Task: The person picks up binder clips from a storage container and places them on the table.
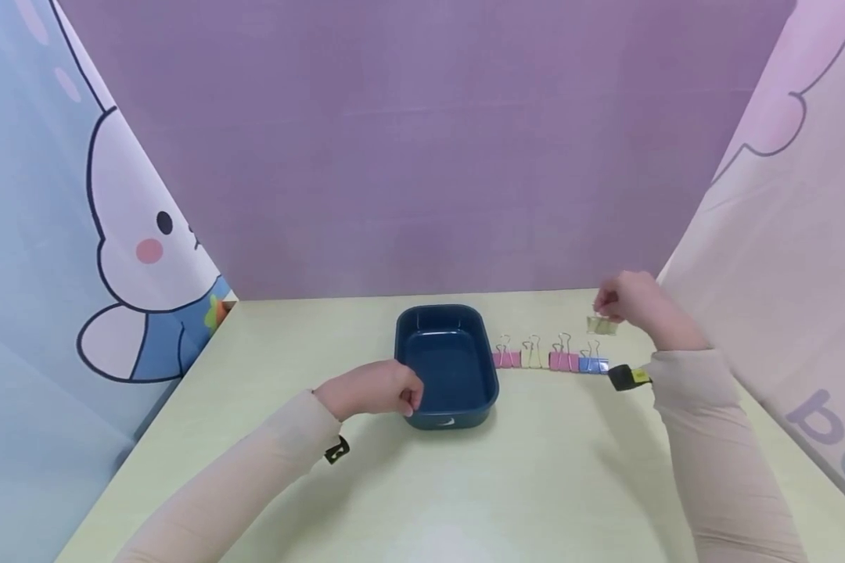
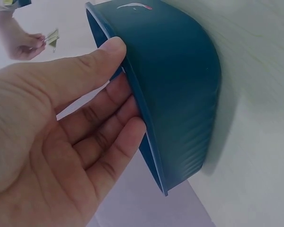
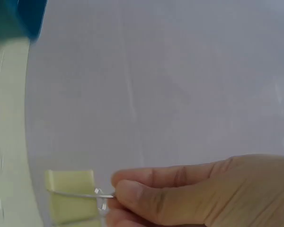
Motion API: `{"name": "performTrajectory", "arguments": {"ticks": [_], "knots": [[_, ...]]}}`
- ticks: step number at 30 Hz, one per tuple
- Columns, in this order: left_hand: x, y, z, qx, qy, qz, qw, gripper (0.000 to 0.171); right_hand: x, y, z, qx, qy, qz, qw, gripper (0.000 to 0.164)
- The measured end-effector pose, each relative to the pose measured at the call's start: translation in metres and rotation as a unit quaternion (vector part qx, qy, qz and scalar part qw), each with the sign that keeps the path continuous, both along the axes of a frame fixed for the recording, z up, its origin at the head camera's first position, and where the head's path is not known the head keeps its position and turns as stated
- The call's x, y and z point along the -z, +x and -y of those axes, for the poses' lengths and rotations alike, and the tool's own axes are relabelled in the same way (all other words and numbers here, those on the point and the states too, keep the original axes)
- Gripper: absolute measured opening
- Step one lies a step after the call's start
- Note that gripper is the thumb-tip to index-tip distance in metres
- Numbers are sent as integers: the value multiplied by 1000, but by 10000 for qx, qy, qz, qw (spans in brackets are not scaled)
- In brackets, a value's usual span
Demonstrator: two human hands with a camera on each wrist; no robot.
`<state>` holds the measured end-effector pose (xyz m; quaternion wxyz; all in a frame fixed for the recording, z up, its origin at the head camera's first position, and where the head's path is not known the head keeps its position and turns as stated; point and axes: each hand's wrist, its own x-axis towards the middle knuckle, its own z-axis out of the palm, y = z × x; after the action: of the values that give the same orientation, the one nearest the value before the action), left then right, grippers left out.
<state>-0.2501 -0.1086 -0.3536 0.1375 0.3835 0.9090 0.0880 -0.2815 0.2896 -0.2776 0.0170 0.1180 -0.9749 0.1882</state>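
My left hand [image 1: 380,389] is at the near left corner of a dark blue plastic bin [image 1: 447,422]. In the left wrist view, thumb and fingers [image 2: 111,49] pinch the bin's rim [image 2: 141,106]. Above the table at the right, my right hand [image 1: 637,303] holds a yellow binder clip [image 1: 602,325] by its wire handle; the right wrist view shows the clip's yellow body [image 3: 73,196] beyond the fingertips. Below that hand, a row of binder clips stands with handles up: a pink one [image 1: 507,360], a yellow one [image 1: 535,357], another pink one [image 1: 563,361] and a blue one [image 1: 594,365].
The clip row runs rightward from the bin's right side on the pale table [image 1: 535,485]. A purple backdrop [image 1: 429,156] rises behind the table. Printed curtains stand at both sides, the left one with a cartoon rabbit [image 1: 151,258].
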Motion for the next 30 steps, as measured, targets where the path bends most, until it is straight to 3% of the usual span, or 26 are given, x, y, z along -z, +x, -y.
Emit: {"name": "performTrajectory", "arguments": {"ticks": [6,13,20,30], "knots": [[0,1,1,89,70,-120,9999,10,17,-9,-45,194,-161,-17,9997,8],[0,3,1,76,44,-109,9999,8,48,-20,-75,288,-138,577,9978,6],[0,4,1,107,8,-115,9999,4,74,-26,-83,96,-101,1254,9920,4],[0,5,1,110,24,-162,9998,5,92,-37,-75,179,-83,1573,9873,3]]}}
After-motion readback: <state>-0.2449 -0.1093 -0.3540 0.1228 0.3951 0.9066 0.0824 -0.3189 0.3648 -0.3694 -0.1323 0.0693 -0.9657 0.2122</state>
